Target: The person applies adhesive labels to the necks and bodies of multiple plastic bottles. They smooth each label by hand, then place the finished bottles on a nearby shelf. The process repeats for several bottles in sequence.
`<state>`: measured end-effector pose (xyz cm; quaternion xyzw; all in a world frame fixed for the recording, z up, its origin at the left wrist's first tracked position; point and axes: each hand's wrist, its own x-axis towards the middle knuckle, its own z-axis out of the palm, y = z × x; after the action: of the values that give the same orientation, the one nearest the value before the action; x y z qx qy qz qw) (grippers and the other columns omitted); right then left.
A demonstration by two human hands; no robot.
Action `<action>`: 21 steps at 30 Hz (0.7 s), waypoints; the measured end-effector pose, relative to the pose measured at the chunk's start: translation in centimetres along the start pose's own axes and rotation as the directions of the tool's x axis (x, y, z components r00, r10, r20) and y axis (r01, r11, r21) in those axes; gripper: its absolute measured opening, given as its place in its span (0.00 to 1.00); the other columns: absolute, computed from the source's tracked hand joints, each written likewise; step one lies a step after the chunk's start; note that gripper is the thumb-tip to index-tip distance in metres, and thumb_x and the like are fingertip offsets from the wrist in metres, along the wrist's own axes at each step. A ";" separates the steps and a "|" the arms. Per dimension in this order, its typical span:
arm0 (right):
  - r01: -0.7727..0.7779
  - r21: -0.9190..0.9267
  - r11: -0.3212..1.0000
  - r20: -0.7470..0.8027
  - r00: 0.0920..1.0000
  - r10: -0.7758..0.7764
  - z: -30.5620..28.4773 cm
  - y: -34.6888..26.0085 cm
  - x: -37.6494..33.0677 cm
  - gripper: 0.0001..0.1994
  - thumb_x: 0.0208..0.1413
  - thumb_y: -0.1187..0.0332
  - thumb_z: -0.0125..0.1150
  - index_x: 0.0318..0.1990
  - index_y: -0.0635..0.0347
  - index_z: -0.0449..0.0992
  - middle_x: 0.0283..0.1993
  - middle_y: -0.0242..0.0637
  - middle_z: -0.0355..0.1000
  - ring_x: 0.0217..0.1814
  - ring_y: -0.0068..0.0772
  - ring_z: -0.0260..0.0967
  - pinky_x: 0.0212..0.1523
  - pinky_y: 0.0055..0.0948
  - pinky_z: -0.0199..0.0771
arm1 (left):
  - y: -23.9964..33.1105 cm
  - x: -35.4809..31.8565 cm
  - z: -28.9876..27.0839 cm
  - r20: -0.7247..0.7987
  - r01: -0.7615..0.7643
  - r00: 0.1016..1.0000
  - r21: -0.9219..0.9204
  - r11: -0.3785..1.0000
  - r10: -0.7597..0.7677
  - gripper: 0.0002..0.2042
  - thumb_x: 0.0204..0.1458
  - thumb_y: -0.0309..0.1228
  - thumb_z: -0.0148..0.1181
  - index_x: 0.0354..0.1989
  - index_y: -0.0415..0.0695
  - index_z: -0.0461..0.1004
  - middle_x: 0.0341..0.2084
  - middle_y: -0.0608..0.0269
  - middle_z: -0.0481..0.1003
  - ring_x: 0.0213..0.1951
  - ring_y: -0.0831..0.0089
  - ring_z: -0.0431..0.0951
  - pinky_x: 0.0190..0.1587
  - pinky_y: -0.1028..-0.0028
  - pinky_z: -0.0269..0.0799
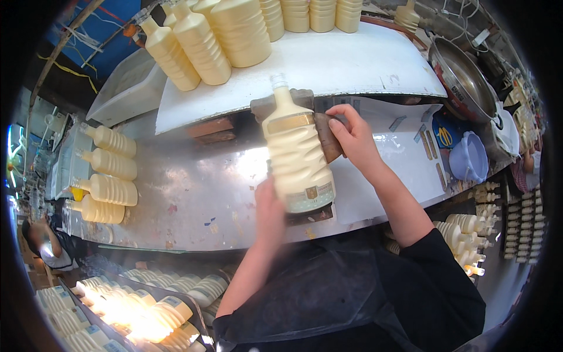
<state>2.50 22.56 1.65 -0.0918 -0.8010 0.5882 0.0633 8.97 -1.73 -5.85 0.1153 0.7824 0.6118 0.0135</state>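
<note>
A cream bottle (pixel 296 161) with wavy ridges, a gold band near its shoulder and a printed label at its base lies in front of me, clear neck pointing away. Beneath its neck sits a dark grey block (pixel 264 104). My right hand (pixel 353 138) pinches a flat brown piece (pixel 329 138), its edge against the bottle's right side by the gold band. Low on the bottle's left side is my left hand (pixel 270 205), smeared by motion, its fingers hard to make out.
Cream bottles (pixel 202 50) stand on a white raised board (pixel 352 64); several more (pixel 111 170) lie at the left. Gold and silver strips (pixel 427 144), yellow-handled scissors (pixel 444 138), a lavender bucket (pixel 469 155) and a large metal pan (pixel 463 76) are at the right. A person sits far left.
</note>
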 end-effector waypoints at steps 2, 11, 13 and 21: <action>0.049 0.024 0.999 -0.024 0.999 -0.048 0.0 0.8 0.3 0.09 0.68 0.69 0.56 0.52 0.55 0.74 0.25 0.22 0.68 0.26 0.15 0.64 0.29 0.22 0.69 | 0.7 0.2 -0.1 0.020 -0.129 0.992 0.131 0.983 0.127 0.33 0.50 0.36 0.66 0.66 0.37 0.66 0.56 0.46 0.70 0.58 0.51 0.68 0.64 0.59 0.61; 0.706 -0.603 0.371 0.058 0.503 -0.862 2.5 -5.5 -1.0 0.12 0.52 0.75 0.66 0.45 0.56 0.80 0.39 0.37 0.81 0.38 0.37 0.79 0.38 0.31 0.75 | 4.6 0.7 -0.5 -0.045 -0.349 0.903 0.503 0.791 0.427 0.43 0.34 0.38 0.83 0.63 0.40 0.72 0.52 0.54 0.74 0.51 0.55 0.73 0.55 0.60 0.70; 0.734 -0.605 0.310 0.126 0.472 -0.872 3.3 -6.6 -1.3 0.14 0.46 0.75 0.67 0.43 0.55 0.81 0.39 0.35 0.81 0.38 0.39 0.79 0.39 0.34 0.76 | 5.1 0.6 -0.6 -0.024 -0.364 0.895 0.537 0.761 0.445 0.43 0.34 0.39 0.84 0.63 0.42 0.73 0.51 0.55 0.74 0.52 0.56 0.73 0.54 0.61 0.69; 0.732 -0.541 0.414 0.068 0.528 -0.846 2.3 -5.9 -1.6 0.14 0.45 0.79 0.70 0.41 0.55 0.83 0.40 0.36 0.82 0.40 0.41 0.80 0.39 0.36 0.77 | 3.3 -0.1 -0.3 -0.065 -0.396 0.863 0.529 0.751 0.501 0.35 0.31 0.31 0.79 0.56 0.44 0.77 0.47 0.57 0.77 0.49 0.54 0.75 0.53 0.59 0.70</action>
<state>3.13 18.31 6.59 0.2222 -0.8589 0.2401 0.3941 9.52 -1.27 -2.61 0.2371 0.8590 0.3822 -0.2446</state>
